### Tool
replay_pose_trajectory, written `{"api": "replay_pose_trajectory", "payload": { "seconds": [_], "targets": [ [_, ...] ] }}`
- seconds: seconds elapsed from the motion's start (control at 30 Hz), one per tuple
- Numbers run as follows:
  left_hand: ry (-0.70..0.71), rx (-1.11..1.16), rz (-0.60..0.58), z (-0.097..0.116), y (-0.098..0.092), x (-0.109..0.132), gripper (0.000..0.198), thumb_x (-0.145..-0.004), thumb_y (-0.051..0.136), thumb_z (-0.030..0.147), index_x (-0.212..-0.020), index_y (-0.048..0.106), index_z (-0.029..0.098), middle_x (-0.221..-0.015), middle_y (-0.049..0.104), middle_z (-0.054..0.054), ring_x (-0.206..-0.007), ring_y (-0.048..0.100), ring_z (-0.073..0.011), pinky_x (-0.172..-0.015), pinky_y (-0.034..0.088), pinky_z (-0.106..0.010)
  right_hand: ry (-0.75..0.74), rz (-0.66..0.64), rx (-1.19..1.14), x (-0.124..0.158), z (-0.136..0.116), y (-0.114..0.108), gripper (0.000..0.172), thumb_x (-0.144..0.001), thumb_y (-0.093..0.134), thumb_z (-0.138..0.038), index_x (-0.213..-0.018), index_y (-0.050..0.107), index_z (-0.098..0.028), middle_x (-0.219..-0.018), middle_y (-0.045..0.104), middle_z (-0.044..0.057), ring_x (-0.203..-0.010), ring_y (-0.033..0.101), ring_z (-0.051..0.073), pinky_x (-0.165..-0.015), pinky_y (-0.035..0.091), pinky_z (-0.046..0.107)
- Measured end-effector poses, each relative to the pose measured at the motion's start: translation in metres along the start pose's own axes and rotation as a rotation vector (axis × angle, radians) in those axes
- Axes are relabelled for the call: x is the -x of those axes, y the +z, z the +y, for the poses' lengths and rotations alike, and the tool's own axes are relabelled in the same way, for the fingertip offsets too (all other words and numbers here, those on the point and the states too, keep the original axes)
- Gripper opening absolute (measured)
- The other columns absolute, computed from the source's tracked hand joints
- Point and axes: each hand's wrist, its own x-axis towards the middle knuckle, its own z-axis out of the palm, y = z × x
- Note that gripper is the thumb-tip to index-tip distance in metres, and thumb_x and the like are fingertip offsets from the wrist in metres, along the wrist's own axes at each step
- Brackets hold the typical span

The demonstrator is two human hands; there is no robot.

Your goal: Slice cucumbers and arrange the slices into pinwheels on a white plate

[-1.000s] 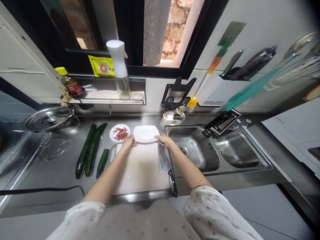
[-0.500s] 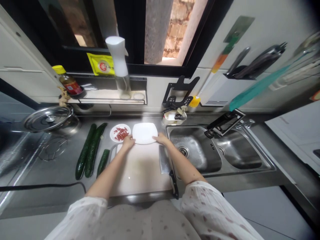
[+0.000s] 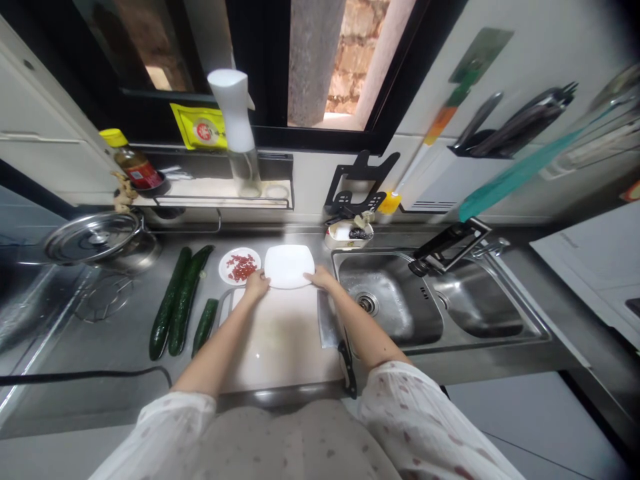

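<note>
A white, square-cornered plate (image 3: 289, 265) is held by its two near corners at the far edge of the cutting board (image 3: 280, 340). My left hand (image 3: 257, 285) is closed on its left corner, and my right hand (image 3: 323, 276) grips the right one. Nothing lies on the plate. Just left of it stands a small white dish (image 3: 227, 267) with chopped red pieces (image 3: 243, 267). A cleaver (image 3: 329, 323) with a black handle lies along the board's right side, partly under my right forearm.
Two long cucumbers (image 3: 184, 303) and a shorter cucumber piece (image 3: 205, 325) lie left of the board. A lidded steel pot (image 3: 100, 240) stands at the far left. The double sink (image 3: 395, 300) with its black faucet (image 3: 440, 248) is on the right. Behind, a shelf holds a spray bottle (image 3: 237, 127).
Hardly anything differs. Both hands stay on the plate in the same spot, and the whole view has shifted very slightly.
</note>
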Motion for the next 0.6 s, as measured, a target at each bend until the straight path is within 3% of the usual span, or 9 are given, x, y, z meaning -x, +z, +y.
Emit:
{"api": "replay_pose_trajectory", "payload": {
  "seconds": [0.2, 0.6],
  "targets": [
    [0.045, -0.170, -0.017, -0.003, 0.003, -0.001, 0.021, -0.079, 0.055, 0.012, -0.097, 0.067, 0.010, -0.085, 0.070, -0.010, -0.082, 0.065, -0.0196, -0.076, 0.045, -0.024, 0.006, 0.029, 0.072, -0.006, 0.004, 0.007, 0.043, -0.070, 0.078, -0.025, -0.110, 0.069, -0.012, -0.102, 0.072, 0.011, -0.105, 0.063, 0.026, -0.085, 0.048, 0.023],
    [0.045, -0.260, -0.028, -0.005, 0.008, -0.004, 0.030, -0.083, 0.055, 0.015, -0.110, 0.064, 0.007, -0.101, 0.069, -0.019, -0.095, 0.066, -0.0253, -0.084, 0.046, -0.029, 0.065, 0.018, 0.192, -0.015, 0.007, 0.012, 0.055, -0.073, 0.076, -0.038, -0.116, 0.064, -0.006, -0.114, 0.067, 0.018, -0.113, 0.059, 0.028, -0.087, 0.046, 0.024]
  ]
}}
